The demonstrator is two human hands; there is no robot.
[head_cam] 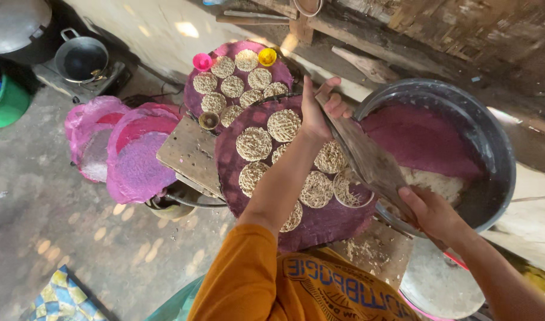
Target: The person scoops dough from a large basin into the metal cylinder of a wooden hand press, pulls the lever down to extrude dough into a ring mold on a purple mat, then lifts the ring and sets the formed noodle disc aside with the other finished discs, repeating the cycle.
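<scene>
Both hands hold one long flat metal blade [367, 156] slantwise across the scene. The left hand [320, 113] has its grip closed around the blade's upper end, above the near purple round tray [320, 223]. The right hand [430, 211] grasps the lower end at the rim of the big grey basin [498, 148]. Inside the basin lie a purple cloth [424, 139] and some pale mash [439, 183].

The near tray carries round pale noodle-like discs [253, 144] laid side by side. A second purple tray [195, 101] behind it holds more discs, with a pink cup [202, 61] and a yellow cup [267, 57] at its far edge. A wooden board [192, 151] lies between the trays and a stack of pink and purple trays [132, 157] to the left. A metal pot [81, 58] sits on a burner in the far left corner, and a green tub [8, 104] stands at the left edge.
</scene>
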